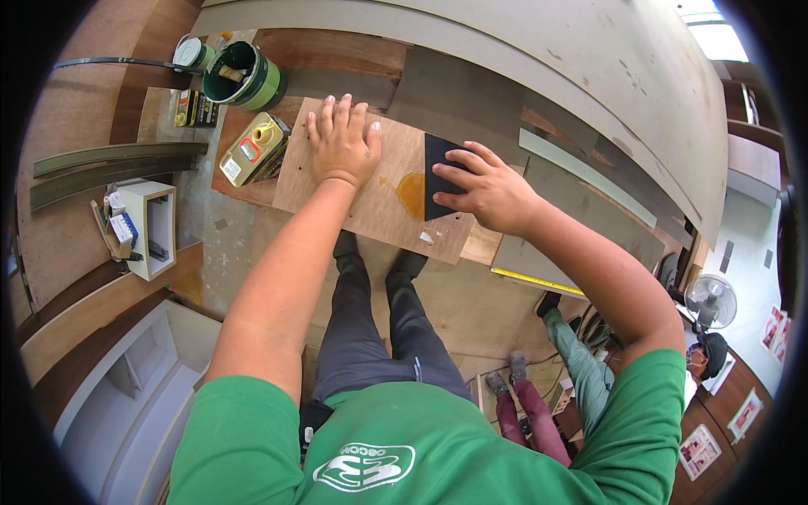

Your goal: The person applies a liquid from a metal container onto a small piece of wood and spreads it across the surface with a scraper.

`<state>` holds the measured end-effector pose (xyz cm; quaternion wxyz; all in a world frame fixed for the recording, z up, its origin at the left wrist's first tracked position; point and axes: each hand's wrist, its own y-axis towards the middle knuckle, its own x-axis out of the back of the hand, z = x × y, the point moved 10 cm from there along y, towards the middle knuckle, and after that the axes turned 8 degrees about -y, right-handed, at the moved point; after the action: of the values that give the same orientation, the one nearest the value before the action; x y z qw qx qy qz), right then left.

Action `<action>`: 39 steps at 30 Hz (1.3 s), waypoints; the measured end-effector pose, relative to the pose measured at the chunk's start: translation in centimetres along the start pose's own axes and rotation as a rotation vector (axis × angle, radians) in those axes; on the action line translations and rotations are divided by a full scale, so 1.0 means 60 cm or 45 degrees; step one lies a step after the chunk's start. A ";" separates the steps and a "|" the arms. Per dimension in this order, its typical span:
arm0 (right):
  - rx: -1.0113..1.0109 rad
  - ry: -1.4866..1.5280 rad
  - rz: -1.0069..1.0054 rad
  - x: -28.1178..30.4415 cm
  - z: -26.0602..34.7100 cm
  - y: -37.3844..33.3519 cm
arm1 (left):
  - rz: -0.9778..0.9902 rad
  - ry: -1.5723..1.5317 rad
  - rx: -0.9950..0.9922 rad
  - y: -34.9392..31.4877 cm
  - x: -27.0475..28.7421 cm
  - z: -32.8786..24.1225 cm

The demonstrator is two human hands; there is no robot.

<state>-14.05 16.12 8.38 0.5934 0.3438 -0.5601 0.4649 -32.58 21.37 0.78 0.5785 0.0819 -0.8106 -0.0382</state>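
Note:
On a plywood board (296, 172), my left hand (344, 143) lies flat with its fingers stretched out. To its right, my right hand (486, 187) holds a thin, flat black spreader (436, 206) against the board. Its fingers are spread over the top, and the thumb is hidden. A puddle of amber glue (411, 195) touches the spreader's straight left edge. Left of the board stands a rectangular metal can (257, 150) with a yellow spout. Behind it is a green bucket (268, 87) with a brush (231, 74) inside.
A yellow tape measure (537, 281) lies along the bench's near edge. Large panels (539, 50) rise at the back. A small white box (148, 244) and curved strips (118, 168) are at left. A co-worker (589, 370) is at lower right, near a fan (711, 300).

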 end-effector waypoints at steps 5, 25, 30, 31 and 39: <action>-0.016 -0.061 0.045 -0.005 -0.016 -0.001 | 0.004 0.006 -0.007 0.003 -0.002 -0.002; -0.205 -0.114 0.168 0.001 -0.123 -0.122 | -0.017 0.033 -0.015 -0.001 -0.001 0.000; -0.301 -0.174 0.174 0.022 -0.141 -0.165 | 0.000 0.028 -0.006 -0.001 -0.004 -0.004; -0.296 -0.176 0.176 0.030 -0.133 -0.164 | 0.004 0.032 -0.004 -0.001 -0.003 -0.003; -0.188 -0.112 -0.120 0.102 -0.068 -0.055 | 0.021 0.027 0.014 -0.003 0.000 0.004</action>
<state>-9.94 19.86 14.22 0.6132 0.3450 -0.6016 0.3782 -32.82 21.18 0.69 0.5869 0.0789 -0.8053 -0.0281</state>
